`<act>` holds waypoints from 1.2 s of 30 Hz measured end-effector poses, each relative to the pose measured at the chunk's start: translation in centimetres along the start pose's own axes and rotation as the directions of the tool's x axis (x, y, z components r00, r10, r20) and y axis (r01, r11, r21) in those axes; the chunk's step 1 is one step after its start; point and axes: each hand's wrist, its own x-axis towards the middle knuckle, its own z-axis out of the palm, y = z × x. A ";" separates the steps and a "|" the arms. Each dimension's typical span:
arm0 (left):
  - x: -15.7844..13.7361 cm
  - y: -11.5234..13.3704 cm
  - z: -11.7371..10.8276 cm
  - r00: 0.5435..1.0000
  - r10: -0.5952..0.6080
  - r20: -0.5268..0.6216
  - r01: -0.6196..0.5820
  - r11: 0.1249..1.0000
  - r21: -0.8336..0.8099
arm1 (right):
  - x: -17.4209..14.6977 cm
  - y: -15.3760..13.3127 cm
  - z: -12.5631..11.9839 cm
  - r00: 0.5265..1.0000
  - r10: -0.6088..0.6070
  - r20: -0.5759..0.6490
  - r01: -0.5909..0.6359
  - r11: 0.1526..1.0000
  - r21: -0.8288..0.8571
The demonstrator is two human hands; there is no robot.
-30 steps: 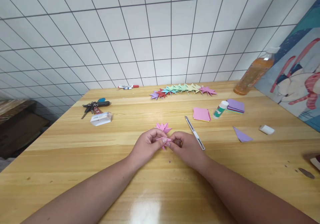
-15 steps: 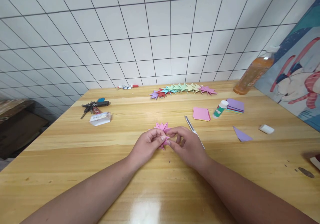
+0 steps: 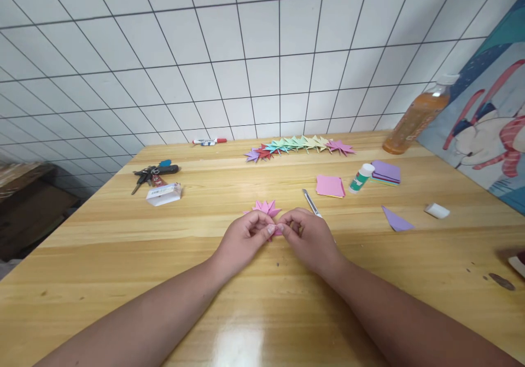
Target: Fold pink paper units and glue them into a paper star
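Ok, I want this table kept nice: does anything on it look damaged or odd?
A dark oval mark and smaller specks stand out against the pale wooden tabletop, at the right near the frame's edge; stain or damage, I can't tell.

No legible text, 0 words read

Bottle [image 3: 420, 116]: reddish print on the side, too blurred to make out. Glue stick [image 3: 361, 179]: green-and-white label, wording too small. White box [image 3: 164, 194]: dark barcode-like stripes, digits unreadable. Marker [image 3: 209, 141]: dark marks along the pale barrel, too small to decipher.
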 end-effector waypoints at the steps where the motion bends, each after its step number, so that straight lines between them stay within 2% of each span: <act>1: 0.0 0.0 0.1 1.000 0.000 -0.006 0.000 1.000 0.008 | 0.0 -0.1 -0.1 1.000 -0.011 0.003 0.011 1.000 -0.011; 8: -0.3 0.1 0.2 0.999 0.013 -0.033 -0.011 0.998 0.054 | -0.3 -0.9 -0.7 0.994 -0.106 0.014 0.107 0.986 -0.130; 14: 0.0 0.1 -0.6 0.994 -0.076 -0.081 0.073 0.996 -0.043 | -0.1 -0.5 -0.7 0.986 -0.126 -0.105 0.127 0.992 0.007; 18: 0.1 0.1 -0.8 0.995 -0.084 -0.047 0.080 0.993 -0.082 | 0.0 -0.3 -0.5 0.972 -0.182 -0.147 0.185 0.983 0.008; 24: 0.2 -0.3 -0.8 0.992 -0.113 -0.063 0.107 0.990 -0.088 | 0.0 -0.2 -0.1 0.997 -0.073 -0.026 0.075 0.991 0.107; 28: 0.2 -0.3 -0.8 0.995 -0.096 -0.028 0.095 0.995 -0.044 | 0.0 -0.5 -0.2 0.999 -0.037 -0.006 0.037 0.981 0.193; 36: 0.2 -0.2 -0.7 0.996 -0.084 -0.026 0.080 0.990 -0.118 | -0.2 -0.7 0.0 0.998 0.033 0.061 -0.047 0.965 0.257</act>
